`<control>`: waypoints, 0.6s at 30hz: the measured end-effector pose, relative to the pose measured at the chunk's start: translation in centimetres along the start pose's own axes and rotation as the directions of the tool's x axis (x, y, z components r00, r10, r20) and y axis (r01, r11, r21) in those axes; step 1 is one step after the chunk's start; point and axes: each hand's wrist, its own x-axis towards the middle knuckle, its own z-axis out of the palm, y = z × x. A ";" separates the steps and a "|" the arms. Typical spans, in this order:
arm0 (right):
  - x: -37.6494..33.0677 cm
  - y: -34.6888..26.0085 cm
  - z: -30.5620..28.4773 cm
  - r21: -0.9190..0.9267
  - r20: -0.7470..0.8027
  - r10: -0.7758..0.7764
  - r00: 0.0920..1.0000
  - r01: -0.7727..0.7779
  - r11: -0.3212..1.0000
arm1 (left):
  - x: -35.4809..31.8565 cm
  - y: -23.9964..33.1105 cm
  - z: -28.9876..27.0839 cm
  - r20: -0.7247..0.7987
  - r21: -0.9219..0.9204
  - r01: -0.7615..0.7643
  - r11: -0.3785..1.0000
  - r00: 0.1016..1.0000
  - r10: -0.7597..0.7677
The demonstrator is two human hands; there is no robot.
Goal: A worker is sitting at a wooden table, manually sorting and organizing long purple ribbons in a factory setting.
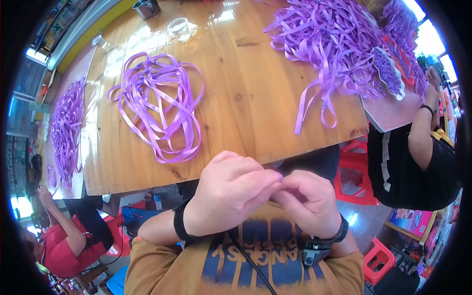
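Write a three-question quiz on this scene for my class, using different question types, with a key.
1. Multiple choice: What stands at the far edge of the brown wooden table?
(a) red plastic stool
(b) shiny grey metal mug
(c) black wristband

2. True or false: The loosely looped purple ribbon bundle lies left of the large tangled purple ribbon heap.

3. Fill in: Where the fingertips of the person's left hand and right hand meet, a small piece coloured ____ shows.

Key: 1. b; 2. true; 3. purple.

Purple ribbons (322,37) on wooden table (246,110)
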 end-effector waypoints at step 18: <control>-0.8 0.8 -0.3 -0.042 -0.145 -0.181 0.973 0.176 0.983 | -0.1 0.7 -0.7 0.573 -0.523 0.677 0.518 0.729 -0.375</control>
